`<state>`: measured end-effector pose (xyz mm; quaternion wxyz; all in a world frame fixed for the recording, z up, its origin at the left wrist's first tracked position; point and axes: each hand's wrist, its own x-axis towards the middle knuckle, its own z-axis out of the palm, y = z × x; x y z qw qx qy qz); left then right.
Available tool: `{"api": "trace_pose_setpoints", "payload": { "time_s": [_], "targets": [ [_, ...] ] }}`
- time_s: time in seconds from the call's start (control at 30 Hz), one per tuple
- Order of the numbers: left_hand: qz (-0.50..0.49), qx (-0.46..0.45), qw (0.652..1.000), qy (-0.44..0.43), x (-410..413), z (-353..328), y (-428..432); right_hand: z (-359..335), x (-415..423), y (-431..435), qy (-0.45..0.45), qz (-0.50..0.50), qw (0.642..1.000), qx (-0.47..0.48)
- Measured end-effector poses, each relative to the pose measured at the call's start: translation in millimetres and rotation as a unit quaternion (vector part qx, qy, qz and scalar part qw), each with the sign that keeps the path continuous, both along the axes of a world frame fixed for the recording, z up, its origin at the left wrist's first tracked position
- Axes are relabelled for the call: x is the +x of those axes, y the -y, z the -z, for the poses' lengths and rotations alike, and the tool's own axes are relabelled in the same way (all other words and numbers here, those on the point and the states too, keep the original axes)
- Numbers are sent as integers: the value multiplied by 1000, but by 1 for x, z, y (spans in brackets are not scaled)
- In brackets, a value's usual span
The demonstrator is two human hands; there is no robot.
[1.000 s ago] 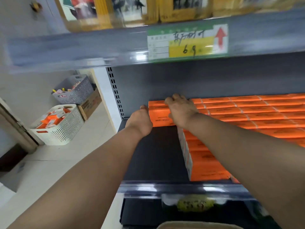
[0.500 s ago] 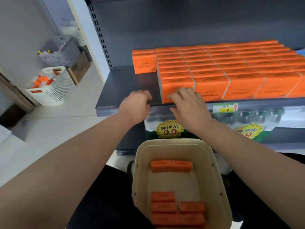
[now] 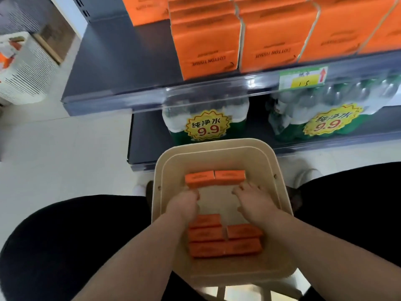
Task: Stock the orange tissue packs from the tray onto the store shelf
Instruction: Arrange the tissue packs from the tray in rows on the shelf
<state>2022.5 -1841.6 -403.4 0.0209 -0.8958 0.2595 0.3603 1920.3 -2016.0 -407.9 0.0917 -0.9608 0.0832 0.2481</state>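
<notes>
Shelf (image 3: 121, 61) runs off the top of the view, so the stacked packs (image 3: 206, 40) on it show only their front row and the tops of a few behind. Its dark left end is blurred. Under it, water (image 3: 206, 118) in shrink-wrap sits half hidden behind the shelf lip and the tray's far rim. The basket (image 3: 23, 68) on the floor at left is cut by the edge, and what it holds is unclear. The tray (image 3: 280, 170) sits between the person's knees, its near rim covered by both forearms. In it a far pair (image 3: 214, 178) of packs lies end to end. The near packs (image 3: 223, 242) lie in a cluster closer in, partly under the left forearm, so their count is unsure.

Both arms reach straight down into the tray. The left hand (image 3: 184, 203) is knuckles-up, fingers curled at the near edge of the pair's left pack. Whether it grips or only touches, I cannot tell. The right hand (image 3: 253, 200) has its fingers loose and spread, tips just short of the right pack, holding nothing.

Half a second back both hands were up at the shelf front, against the front row. They have since dropped into the tray. The tray's packs lie as they did.
</notes>
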Motion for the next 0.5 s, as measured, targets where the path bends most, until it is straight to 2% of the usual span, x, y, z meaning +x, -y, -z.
{"api": "trace_pose_setpoints", "payload": {
  "time_s": [0.1,0.27,0.5],
  "targets": [
    [31,45,998,-38,-7,31,-1,38,-8,-6,-66,-24,997,15],
    [42,43,997,-40,-7,53,11,78,-22,-2,-144,-34,989,8],
    [32,41,997,-49,-1,69,8,97,-19,-5,-171,-54,984,9]
  ]
}}
